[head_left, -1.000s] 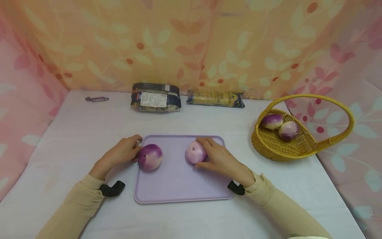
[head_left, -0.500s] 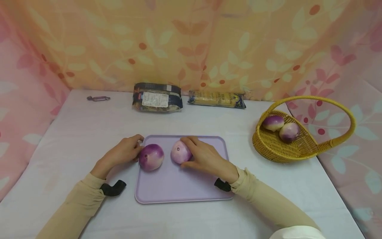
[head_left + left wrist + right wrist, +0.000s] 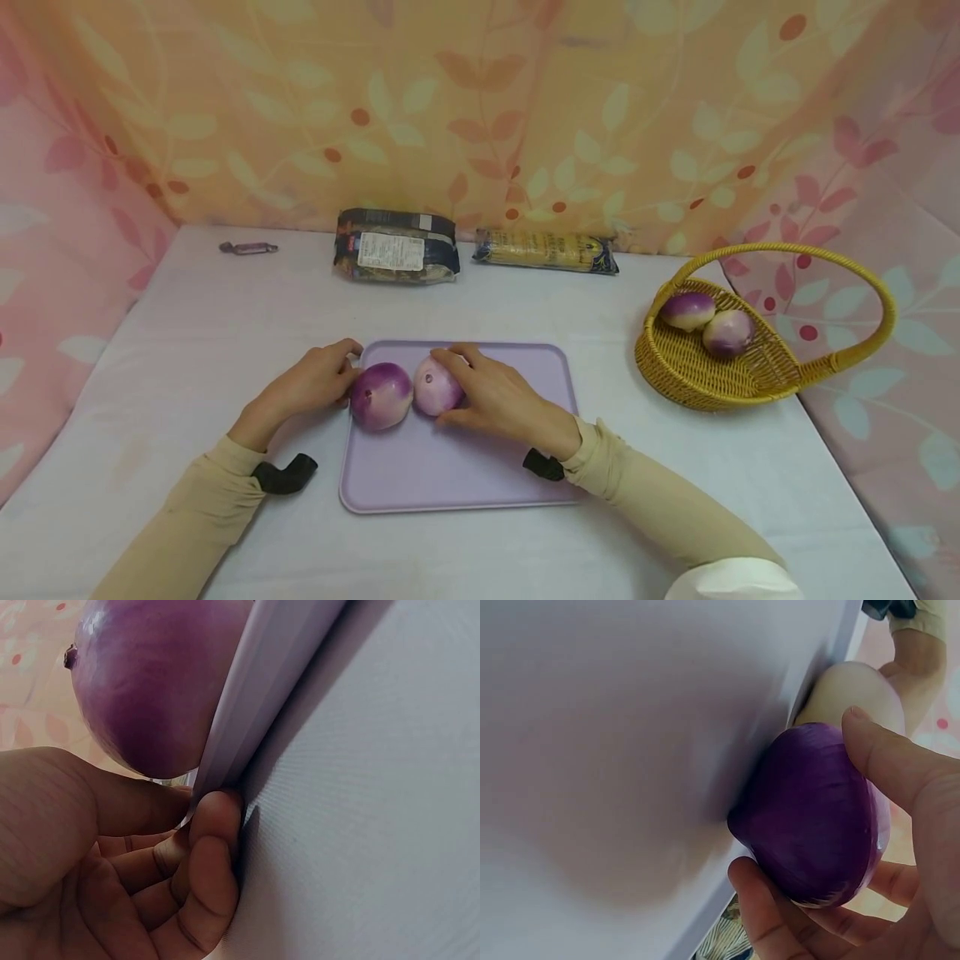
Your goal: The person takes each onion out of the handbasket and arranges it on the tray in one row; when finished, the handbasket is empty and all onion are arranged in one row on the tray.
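On the lilac tray [image 3: 465, 475] two purple-and-white onions sit side by side near its left end. My left hand [image 3: 315, 383] pinches the tray's left rim, its thumb above and curled fingers at the underside in the left wrist view. Right beside that thumb is the left onion [image 3: 381, 397], its brown nub showing. My right hand [image 3: 498, 396] grips the paler right onion [image 3: 435, 386] from its right side. The right wrist view shows this onion's deep purple pointed end [image 3: 802, 817] close over the tray, with thumb and fingers spread round it.
A yellow wicker basket [image 3: 675, 387] with a tall handle holds two more onions [image 3: 727, 333] at the right. Along the back lie a dark labelled food packet [image 3: 393, 250], a packet of dried noodles [image 3: 543, 250] and a small wrapped candy [image 3: 249, 247].
My right hand has moved left across the tray with its onion, bringing it right up beside the left onion. My left hand keeps its place at the tray's rim.
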Available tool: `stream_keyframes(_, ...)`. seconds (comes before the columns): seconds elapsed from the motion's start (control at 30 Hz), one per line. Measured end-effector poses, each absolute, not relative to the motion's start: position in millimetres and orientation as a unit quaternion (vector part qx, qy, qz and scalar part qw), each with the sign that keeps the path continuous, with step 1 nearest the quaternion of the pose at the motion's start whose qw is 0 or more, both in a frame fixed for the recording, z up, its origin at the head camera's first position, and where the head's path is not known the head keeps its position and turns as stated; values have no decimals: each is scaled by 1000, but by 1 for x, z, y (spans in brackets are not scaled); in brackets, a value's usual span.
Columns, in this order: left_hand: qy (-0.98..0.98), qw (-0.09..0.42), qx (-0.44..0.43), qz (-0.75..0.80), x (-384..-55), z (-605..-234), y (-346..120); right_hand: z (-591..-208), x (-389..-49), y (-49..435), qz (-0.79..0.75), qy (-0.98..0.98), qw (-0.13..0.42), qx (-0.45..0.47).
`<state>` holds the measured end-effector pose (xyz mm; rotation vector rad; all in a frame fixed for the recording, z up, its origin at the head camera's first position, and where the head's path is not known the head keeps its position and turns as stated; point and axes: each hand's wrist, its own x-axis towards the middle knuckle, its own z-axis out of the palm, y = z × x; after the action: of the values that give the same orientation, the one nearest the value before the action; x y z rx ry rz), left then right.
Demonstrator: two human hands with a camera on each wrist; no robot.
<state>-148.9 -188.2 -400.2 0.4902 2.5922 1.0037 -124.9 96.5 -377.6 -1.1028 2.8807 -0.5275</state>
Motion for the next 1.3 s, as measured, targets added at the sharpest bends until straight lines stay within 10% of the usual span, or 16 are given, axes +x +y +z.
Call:
stream_keyframes(0.63, 908, 165, 164, 348, -148, -398, -189, -358, -125, 114, -162, 942, 39, -290)
stream_keyframes(1.0, 907, 171, 161, 350, -149, -391, -191, -299, -144, 256, -149, 979, -59, -125)
stream_keyframes(1.3, 907, 174, 159, 350, -150, -392, -192, -266, -176, 370, -87, 996, 5, 3)
